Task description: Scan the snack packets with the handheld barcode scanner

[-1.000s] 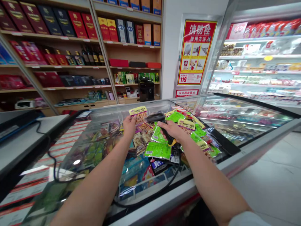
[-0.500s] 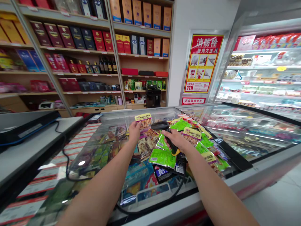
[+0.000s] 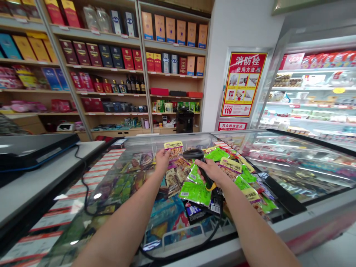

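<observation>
My left hand point(image 3: 162, 160) pinches the left edge of a snack packet point(image 3: 174, 149) with a yellow top band, held up over the freezer's glass lid. Wrapped around the grip of a black barcode scanner point(image 3: 193, 154) is my right hand point(image 3: 209, 171); the scanner's head points left, close to the packet. Beneath and beside the right hand lie loose packets on the glass: a bright green packet point(image 3: 195, 193), a black packet point(image 3: 196, 213) partly under it, and a yellow-topped packet point(image 3: 230, 165) to the right. The scanner's cable point(image 3: 207, 241) curves down across the glass.
A chest freezer with a metal rim point(image 3: 319, 213) spans the front. At left stands a counter point(image 3: 22, 189) with a dark flat device point(image 3: 36, 150) on it. Behind are shelves point(image 3: 111, 69) of boxes and bottles, a red fire-hydrant sign point(image 3: 244, 83) and a lit cooler point(image 3: 314, 89).
The view has tilted up and turned slightly left, so everything sits lower and further right. Both hands keep their holds on the packet and the scanner, with little other movement.
</observation>
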{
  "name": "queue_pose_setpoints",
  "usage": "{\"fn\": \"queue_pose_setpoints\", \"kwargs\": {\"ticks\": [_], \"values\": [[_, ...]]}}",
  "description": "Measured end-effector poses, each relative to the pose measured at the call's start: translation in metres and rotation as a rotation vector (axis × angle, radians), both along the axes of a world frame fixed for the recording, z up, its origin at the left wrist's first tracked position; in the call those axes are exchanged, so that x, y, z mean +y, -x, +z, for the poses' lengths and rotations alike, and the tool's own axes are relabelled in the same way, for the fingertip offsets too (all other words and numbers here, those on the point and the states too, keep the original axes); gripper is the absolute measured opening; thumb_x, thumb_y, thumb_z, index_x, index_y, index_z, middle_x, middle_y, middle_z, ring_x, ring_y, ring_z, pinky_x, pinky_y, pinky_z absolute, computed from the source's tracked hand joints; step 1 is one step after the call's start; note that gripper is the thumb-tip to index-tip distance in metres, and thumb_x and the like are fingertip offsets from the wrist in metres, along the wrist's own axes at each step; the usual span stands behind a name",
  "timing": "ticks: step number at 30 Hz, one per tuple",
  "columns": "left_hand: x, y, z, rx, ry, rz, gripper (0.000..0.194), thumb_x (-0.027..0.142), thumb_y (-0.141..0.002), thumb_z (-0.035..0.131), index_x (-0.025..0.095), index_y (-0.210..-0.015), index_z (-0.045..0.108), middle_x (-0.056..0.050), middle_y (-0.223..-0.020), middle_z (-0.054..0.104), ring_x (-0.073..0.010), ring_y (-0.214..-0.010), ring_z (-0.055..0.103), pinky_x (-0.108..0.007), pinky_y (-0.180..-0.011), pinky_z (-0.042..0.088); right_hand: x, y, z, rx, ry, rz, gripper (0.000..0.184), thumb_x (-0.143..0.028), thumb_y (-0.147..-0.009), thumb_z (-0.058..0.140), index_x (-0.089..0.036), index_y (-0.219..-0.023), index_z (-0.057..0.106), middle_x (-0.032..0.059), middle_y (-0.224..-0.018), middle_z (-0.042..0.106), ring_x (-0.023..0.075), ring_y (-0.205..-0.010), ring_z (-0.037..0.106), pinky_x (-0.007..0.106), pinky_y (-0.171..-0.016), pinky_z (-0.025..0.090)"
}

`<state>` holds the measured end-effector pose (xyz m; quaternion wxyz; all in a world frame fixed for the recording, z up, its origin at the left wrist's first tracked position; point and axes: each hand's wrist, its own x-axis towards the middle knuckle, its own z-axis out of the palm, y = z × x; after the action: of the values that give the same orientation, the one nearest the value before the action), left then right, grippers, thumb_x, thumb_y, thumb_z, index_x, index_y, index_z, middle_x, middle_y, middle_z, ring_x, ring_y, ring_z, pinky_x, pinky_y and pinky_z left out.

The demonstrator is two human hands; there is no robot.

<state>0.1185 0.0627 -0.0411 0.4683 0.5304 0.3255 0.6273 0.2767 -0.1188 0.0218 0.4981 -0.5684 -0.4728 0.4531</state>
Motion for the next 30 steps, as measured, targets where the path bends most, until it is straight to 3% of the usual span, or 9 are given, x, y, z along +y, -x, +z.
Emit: {"fn": "queue_pose_setpoints", "kwargs": {"ticks": [5,22,30], "values": [[0.005,0.001,-0.006,-0.007,-0.017,-0.01,0.041,0.047,-0.06,0.072,0.013,-0.082,0.069,-0.006,-0.074,0.07,-0.0214,-0.076,0.064,-0.034,-0.075,0.05,0.0,-0.002,-0.001,-0.023,0.06,-0.007,0.024,-0.037,-0.087,0.054,-0.02,-0.074,0.043,-0.0059,-0.052,0.052,0.0076,-0.036,0.047,0.018,-0.033,0.041],[0.004,0.005,-0.006,-0.005,0.007,-0.008,0.038,0.044,-0.06,0.071,0.013,-0.082,0.068,-0.005,-0.074,0.07,-0.0193,-0.069,0.063,-0.033,-0.07,0.05,0.003,-0.001,-0.001,0.013,0.046,0.008,0.027,-0.041,-0.085,0.057,-0.02,-0.074,0.044,-0.0057,-0.05,0.052,0.008,-0.035,0.046,0.019,-0.033,0.039],[-0.002,0.023,0.01,0.01,-0.009,0.094,0.035,0.042,-0.062,0.07,0.013,-0.08,0.068,-0.006,-0.068,0.067,-0.0205,-0.075,0.062,-0.031,-0.069,0.049,0.002,0.002,0.004,0.138,0.065,0.042,0.03,-0.041,-0.088,0.053,-0.019,-0.071,0.044,-0.0044,-0.05,0.053,0.0076,-0.035,0.047,0.018,-0.033,0.039]]}}
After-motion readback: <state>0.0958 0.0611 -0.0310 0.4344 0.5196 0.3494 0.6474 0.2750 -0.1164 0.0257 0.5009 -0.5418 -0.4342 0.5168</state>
